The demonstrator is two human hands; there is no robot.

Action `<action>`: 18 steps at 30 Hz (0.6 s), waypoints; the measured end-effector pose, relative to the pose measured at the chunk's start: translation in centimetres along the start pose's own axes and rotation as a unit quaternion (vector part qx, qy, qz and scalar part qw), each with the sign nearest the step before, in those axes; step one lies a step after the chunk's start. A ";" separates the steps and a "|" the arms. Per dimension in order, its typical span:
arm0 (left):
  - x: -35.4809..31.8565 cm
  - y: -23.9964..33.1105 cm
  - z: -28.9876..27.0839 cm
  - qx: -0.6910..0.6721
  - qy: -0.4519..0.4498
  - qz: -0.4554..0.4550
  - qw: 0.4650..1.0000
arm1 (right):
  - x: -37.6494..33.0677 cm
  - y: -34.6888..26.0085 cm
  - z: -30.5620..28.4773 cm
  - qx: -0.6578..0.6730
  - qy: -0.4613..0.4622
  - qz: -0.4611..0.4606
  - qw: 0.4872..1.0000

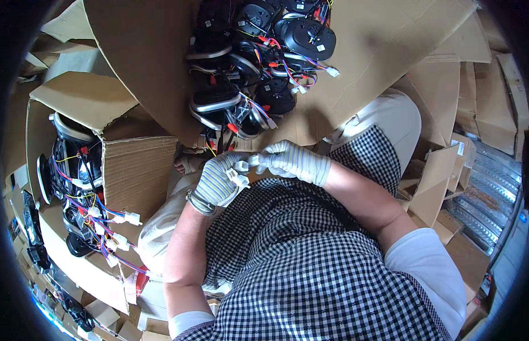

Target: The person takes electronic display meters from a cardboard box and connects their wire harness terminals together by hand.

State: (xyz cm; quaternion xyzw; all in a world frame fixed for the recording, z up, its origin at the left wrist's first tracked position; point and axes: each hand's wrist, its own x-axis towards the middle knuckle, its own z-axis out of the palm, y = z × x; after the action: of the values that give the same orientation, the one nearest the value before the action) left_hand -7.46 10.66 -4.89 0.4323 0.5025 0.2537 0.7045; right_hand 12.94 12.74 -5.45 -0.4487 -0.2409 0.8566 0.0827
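Note:
My left hand [218,181], in a striped knit glove, is closed around several white plastic connectors [238,178] that poke out between its fingers. My right hand [295,162], gloved the same way, meets it in front of my lap. Its fingertips pinch a small white connector [253,160] beside the left hand's fingers. Just beyond both hands lies a pile of black rounded units [307,38] with silver rims. Coloured wires [254,104] ending in white plugs come out of them. Whether any wire reaches into my hands is hidden by the gloves.
A large cardboard sheet [384,40] lies under the pile. At the left, an open cardboard box [138,170] holds more black units, with wires and white plugs [131,218] hanging over its side. More cardboard boxes [438,184] and a ribbed metal surface [492,193] are at the right.

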 end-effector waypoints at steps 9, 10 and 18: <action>0.3 -2.6 -1.1 0.218 -0.055 0.071 0.972 | 1.1 0.9 -1.1 -0.088 0.003 0.008 0.996; 0.5 -2.8 -1.1 0.237 -0.056 0.073 0.967 | 1.1 1.0 -1.1 -0.088 0.002 0.008 0.996; 0.5 -3.6 -1.2 0.263 -0.031 0.108 0.958 | 1.3 1.0 -0.9 -0.062 -0.002 0.021 0.998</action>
State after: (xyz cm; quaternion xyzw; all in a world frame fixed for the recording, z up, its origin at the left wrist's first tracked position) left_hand -8.67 9.72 -8.36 0.6613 0.4799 0.1738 0.5497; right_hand 13.01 12.63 -7.33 -0.4563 -0.2845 0.8423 0.0365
